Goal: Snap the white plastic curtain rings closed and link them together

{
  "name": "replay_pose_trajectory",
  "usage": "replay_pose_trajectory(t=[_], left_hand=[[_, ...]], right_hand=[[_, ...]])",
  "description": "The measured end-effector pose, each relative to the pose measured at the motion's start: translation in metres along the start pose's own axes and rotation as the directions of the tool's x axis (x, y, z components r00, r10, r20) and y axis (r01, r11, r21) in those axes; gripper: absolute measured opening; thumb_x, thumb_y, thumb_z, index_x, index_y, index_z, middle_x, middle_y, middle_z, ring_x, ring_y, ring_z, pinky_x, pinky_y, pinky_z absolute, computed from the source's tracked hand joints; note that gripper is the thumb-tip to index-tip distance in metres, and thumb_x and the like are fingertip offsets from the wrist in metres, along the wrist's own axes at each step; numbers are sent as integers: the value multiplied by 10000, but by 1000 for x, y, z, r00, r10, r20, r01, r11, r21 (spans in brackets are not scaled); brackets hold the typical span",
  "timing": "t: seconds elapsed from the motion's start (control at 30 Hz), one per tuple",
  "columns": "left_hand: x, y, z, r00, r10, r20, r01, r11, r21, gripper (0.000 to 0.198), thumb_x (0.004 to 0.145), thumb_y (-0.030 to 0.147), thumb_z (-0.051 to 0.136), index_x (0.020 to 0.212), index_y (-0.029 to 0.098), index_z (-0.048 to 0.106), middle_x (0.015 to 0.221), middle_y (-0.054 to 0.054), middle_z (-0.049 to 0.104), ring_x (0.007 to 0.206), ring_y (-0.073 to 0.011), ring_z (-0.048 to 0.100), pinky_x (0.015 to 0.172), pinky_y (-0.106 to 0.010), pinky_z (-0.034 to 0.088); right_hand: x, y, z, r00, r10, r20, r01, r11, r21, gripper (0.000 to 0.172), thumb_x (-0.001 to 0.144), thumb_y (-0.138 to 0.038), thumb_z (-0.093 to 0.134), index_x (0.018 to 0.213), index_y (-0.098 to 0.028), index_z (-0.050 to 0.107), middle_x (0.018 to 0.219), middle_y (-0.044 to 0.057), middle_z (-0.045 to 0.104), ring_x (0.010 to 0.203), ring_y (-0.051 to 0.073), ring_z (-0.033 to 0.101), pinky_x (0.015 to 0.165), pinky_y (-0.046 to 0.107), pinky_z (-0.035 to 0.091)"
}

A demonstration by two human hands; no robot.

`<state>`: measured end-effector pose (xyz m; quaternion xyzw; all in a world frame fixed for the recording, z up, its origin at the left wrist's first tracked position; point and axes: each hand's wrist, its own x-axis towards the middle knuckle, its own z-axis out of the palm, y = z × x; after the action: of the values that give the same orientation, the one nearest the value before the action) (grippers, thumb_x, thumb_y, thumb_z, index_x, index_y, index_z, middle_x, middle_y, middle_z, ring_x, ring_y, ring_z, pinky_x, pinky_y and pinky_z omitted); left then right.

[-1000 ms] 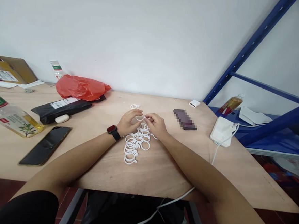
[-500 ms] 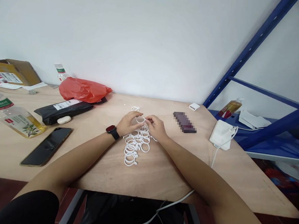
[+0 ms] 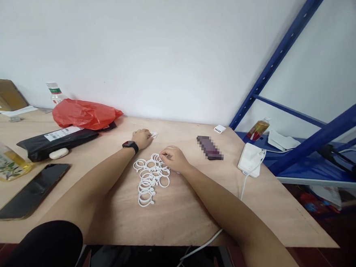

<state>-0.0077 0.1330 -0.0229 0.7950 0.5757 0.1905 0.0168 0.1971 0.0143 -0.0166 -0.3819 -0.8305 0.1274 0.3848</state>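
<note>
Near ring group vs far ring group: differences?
Number: the near group has many rings; the far group shows only a few.
Visibility: the near group is mostly in view, its far end by the right hand; the far group is partly hidden by the left hand.
Shared: both are white rings on the wooden table.

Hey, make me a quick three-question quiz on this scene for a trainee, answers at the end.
1. Which hand is farther from the camera?
2. True or false: the red plastic bag lies farther from the camera than the black phone.
3. What is nearest the right hand? A) cardboard box; B) larger group of white rings; C) bottle.

Key: 1. The left hand. 2. True. 3. B.
</note>
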Motion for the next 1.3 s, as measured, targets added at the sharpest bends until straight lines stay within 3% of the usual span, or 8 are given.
replay_pose_trajectory(t=[0.1,0.2,0.4,0.53,0.87,1.0,1.13,1.3], left_hand=[[-1,3,-1,1000,14,-24,-15,998,-53,240,866,388,551,895,224,725,1285,-72,636,1180,-314,566,1023,-491,418],[-12,8,-6,987,121,-103,-138,974,-182,219,870,354,548,849,205,707,1245,-84,646,1159,-260,590,1046,-423,440],[-56,32,-24,870,375,-319,-476,807,-350,170,912,319,544,874,185,640,1281,-124,596,1207,-234,571,1050,-416,470],[-78,43,-29,821,458,-342,-564,744,-357,139,936,304,536,939,190,615,1405,-139,496,1279,-236,521,1068,-432,465],[-77,42,-18,830,430,-356,-549,742,-385,105,889,270,584,909,186,643,1171,-110,632,1104,-209,628,979,-369,513],[-76,40,-15,876,372,-307,-466,817,-341,160,867,337,628,894,192,688,1054,-83,679,972,-206,665,907,-352,523],[-77,42,-16,942,271,-199,-319,907,-276,221,875,396,623,989,231,715,1065,-52,711,1016,-224,661,953,-382,477],[-77,46,-19,967,236,-93,-251,945,-210,280,898,452,586,1072,279,722,1166,-40,707,1074,-247,648,1005,-423,421]], right_hand=[[0,0,2,995,66,-71,-64,998,28,90,835,-184,627,804,-205,709,806,27,706,806,167,636,805,296,470],[0,3,4,965,192,-180,-173,978,114,169,839,-206,608,980,-204,700,877,32,704,806,158,640,784,287,491],[0,6,5,941,275,-197,-214,935,282,435,876,-318,584,1294,-205,544,952,28,671,696,121,604,678,260,508],[-1,2,5,954,238,-180,-175,935,308,454,903,-347,557,1335,-212,523,1009,45,664,754,135,628,696,266,523],[-1,-3,4,948,251,-197,-210,955,210,247,925,-329,533,1109,-227,661,936,32,736,793,168,680,734,281,527],[-1,4,6,937,295,-188,-270,952,144,208,921,-317,534,1055,-242,675,894,14,740,768,167,675,708,272,515],[0,8,6,927,332,-177,-315,942,119,186,904,-294,550,1025,-244,682,877,9,738,778,166,672,710,272,511],[2,7,5,927,320,-193,-307,947,98,168,893,-264,541,950,-221,693,926,31,726,811,169,660,764,296,509]])
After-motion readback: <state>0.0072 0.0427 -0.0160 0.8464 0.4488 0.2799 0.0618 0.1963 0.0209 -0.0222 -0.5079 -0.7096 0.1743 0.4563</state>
